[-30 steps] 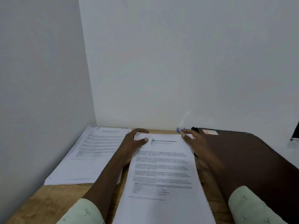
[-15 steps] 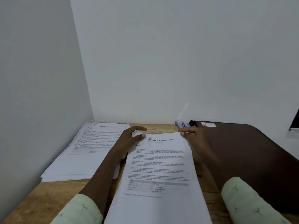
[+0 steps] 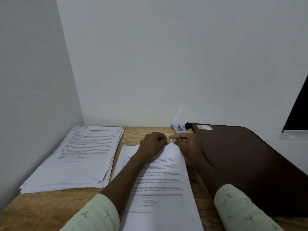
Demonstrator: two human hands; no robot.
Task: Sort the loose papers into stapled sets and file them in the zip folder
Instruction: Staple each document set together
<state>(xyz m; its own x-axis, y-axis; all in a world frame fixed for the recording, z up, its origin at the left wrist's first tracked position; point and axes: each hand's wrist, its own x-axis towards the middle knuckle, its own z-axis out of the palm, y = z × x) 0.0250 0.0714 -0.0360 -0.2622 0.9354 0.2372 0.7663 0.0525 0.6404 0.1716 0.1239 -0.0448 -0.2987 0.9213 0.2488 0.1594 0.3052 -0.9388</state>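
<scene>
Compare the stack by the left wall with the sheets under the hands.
The left stack lies untouched; the centre sheets have the left hand and right hand over their far edge.
The left stack is thick with ragged, fanned edges; the centre sheets look far thinner.
The left stack's heading shows; the hands cover the centre sheets' heading.
Shared: white printed pages with a small table, flat on the wooden desk.

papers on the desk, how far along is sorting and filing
Early. Done: one stack set aside at left, stapling unclear. In hand: left hand and right hand meet at the top edge of the middle set. Left: the zip folder lies shut, nothing visibly filed.
</scene>
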